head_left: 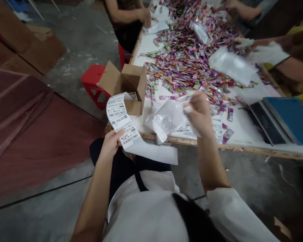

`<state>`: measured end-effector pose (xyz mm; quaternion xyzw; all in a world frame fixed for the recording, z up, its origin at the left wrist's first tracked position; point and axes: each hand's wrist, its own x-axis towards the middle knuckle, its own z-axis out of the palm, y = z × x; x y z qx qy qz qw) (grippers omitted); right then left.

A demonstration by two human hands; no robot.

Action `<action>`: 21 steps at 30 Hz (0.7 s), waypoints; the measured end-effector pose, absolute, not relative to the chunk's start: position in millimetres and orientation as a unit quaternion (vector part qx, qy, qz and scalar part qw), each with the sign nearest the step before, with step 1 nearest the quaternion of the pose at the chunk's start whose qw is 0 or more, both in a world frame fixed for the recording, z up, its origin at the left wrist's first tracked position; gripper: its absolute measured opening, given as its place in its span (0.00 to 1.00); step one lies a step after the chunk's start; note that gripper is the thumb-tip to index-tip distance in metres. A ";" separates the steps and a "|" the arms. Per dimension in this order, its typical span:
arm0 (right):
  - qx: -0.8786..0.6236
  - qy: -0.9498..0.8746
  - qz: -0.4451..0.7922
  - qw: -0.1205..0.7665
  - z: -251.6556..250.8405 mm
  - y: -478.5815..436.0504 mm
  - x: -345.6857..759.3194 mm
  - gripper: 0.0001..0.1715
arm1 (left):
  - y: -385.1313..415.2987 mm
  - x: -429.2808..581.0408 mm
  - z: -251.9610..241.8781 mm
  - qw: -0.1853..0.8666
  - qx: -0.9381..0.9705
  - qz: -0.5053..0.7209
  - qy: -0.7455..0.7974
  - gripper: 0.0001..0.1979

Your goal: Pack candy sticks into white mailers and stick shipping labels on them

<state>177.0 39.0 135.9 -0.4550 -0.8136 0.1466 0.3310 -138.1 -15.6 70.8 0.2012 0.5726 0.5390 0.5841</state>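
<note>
My left hand (112, 142) pinches a long strip of printed labels (128, 130). The strip curls up toward an open cardboard box (133, 82) on the table corner, and its blank tail hangs past the table edge. Over the table, my right hand (200, 112) is blurred, with its fingers closed at a whitish item I cannot make out. Beside it lies a crumpled clear plastic bag (164, 119). More printed label sheets (185, 129) lie flat under and behind my right wrist.
Small colourful packets (184, 64) are heaped on the white table (257, 143). A blue-topped object (290, 119) stands at the right. Other people's hands work around the far sides. Red stools (93, 77) stand left of the table.
</note>
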 end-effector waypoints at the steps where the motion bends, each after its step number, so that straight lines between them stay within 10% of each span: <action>1: -0.456 -0.801 0.175 0.345 127.6 53.3 166.6 0.14 | -18.1 -140.9 72.2 0.592 0.208 0.533 0.568 0.12; 5: -0.461 -0.795 0.266 0.293 93.6 89.0 125.2 0.16 | -23.6 -144.1 74.9 0.591 0.205 0.534 0.568 0.13; 10: -0.560 -0.820 0.086 0.080 80.9 84.9 104.3 0.32 | -22.4 -141.8 75.3 0.598 0.201 0.518 0.578 0.14; 15: -0.577 -0.804 -0.075 0.120 88.7 59.2 108.9 0.51 | -18.8 -141.3 69.8 0.604 0.202 0.512 0.576 0.15; 21: -0.414 -0.909 -0.042 -0.006 69.9 50.1 114.3 0.35 | -11.7 -142.2 64.6 0.605 0.197 0.497 0.590 0.15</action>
